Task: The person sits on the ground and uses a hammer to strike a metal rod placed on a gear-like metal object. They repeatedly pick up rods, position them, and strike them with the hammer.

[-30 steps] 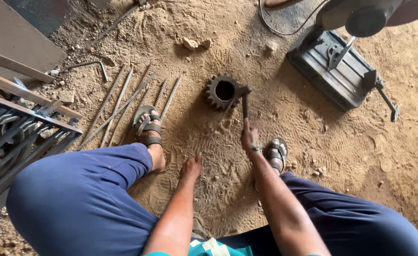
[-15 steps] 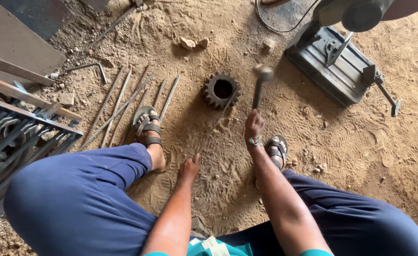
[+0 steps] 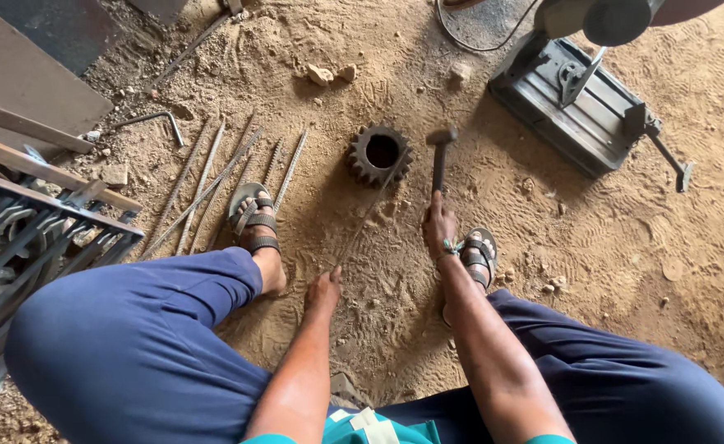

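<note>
On sandy ground, right hand (image 3: 440, 226) clenched around hammer (image 3: 440, 156) beside toothed gear (image 3: 380, 153), left hand (image 3: 323, 289) pinching thin rod (image 3: 370, 210) (its far end resting on gear's rim)

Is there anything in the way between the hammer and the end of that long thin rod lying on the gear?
Nothing visible. The right hand holds the hammer with its head just right of the gear. The thin rod, held by the left hand, reaches up to the gear's rim. Only bare sandy ground shows between hammer head and rod tip.
</note>
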